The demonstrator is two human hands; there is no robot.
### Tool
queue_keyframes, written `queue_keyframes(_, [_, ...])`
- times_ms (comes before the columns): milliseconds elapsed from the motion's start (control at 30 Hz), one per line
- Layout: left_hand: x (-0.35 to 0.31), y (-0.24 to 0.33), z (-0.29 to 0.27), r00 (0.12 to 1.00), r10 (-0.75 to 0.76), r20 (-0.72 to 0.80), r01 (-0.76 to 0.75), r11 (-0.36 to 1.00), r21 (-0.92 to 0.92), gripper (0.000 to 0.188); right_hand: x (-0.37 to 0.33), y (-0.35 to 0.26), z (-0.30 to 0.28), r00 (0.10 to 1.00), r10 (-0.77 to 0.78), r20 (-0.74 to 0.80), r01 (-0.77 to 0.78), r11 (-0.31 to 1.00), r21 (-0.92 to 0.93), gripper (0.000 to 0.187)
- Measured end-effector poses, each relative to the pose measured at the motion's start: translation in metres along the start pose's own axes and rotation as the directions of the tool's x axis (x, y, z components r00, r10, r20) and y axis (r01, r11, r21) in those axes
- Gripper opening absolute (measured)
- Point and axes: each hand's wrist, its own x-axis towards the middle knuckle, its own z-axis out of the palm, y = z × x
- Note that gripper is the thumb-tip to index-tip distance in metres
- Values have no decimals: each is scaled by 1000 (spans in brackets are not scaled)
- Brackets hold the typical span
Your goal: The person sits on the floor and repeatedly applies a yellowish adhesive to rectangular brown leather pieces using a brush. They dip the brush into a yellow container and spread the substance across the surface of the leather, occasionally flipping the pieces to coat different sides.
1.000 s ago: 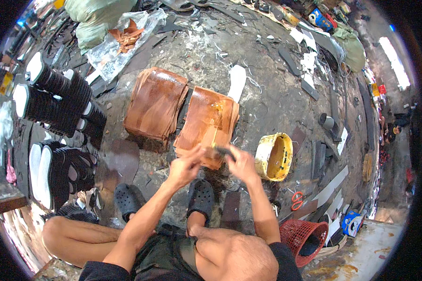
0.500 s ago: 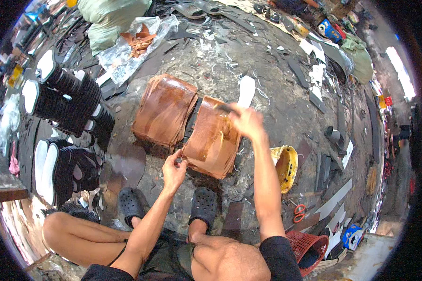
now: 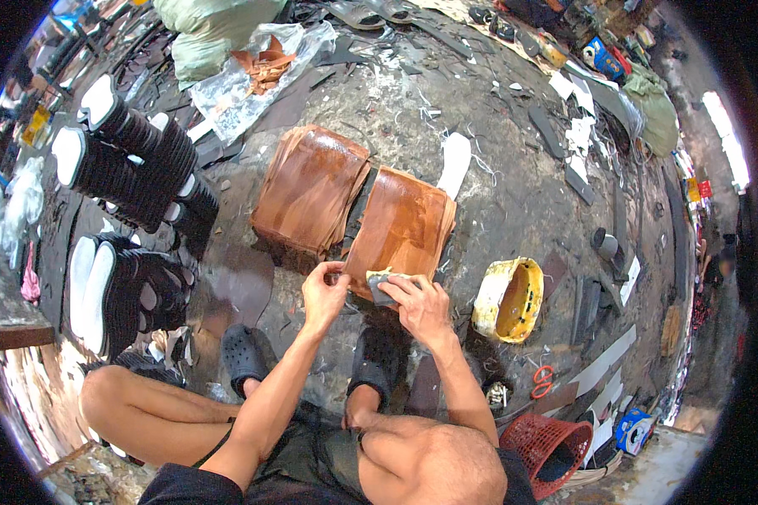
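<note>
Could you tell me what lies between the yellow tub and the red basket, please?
In the head view, orange-handled scissors lie on the floor between the yellow tub and the red basket.

Right hand (image 3: 424,307) pressing sponge (image 3: 385,284) on brown leather stack (image 3: 404,229), left hand (image 3: 324,293) pinching its edge

Brown leather sheets (image 3: 403,231) gleamed wet and glossy; the second stack (image 3: 310,189) looked duller. The stone floor (image 3: 514,177) was rough, matt, and the yellow plastic tub (image 3: 508,300) grimy.
</note>
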Motion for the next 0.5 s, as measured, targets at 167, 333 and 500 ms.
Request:
queue_keyframes(167, [-8, 15, 34, 996, 47, -76, -54, 993, -100, 33, -17, -3, -10, 999, -9, 43, 9, 1000, 2, 38])
queue_keyframes(333, [14, 5, 58, 979, -97, -177, 34, 944, -329, 40, -29, -8, -15, 999, -47, -9, 48, 993, 110, 52])
queue_keyframes(500, [66, 155, 70, 957, -170, 234, 290, 566, -772, 35, -50, -6, -38, 990, 126, -68, -103, 957, 272, 52])
